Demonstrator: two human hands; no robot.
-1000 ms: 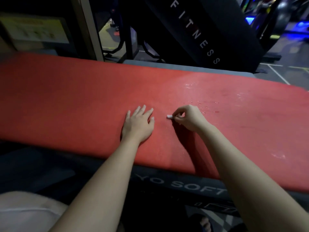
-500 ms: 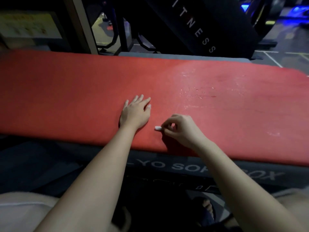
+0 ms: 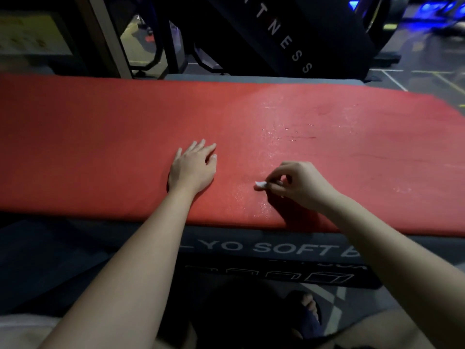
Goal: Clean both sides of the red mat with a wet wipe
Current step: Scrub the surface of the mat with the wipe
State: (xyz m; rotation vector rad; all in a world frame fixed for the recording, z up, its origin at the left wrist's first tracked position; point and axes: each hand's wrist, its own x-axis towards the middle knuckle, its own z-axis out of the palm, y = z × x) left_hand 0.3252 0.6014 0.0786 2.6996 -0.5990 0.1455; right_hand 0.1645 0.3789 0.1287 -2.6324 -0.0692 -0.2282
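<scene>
The left hand [image 3: 192, 170] lies flat with straight fingers on the red mat [image 3: 100, 147]; the right hand [image 3: 297, 185] pinches a small wet wipe [image 3: 260, 185] against the mat's near part.

Your left hand [image 3: 192, 170]: palm down, fingers straight, arm extended. Your right hand [image 3: 297, 185]: fingers curled, pinching wet wipe [image 3: 261, 184].

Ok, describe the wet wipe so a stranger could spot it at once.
Find the long red mat. Near its front edge, the right hand pinches the wet wipe, a tiny white wad. It is the one white object against the red; the left hand lies flat, empty.
</scene>
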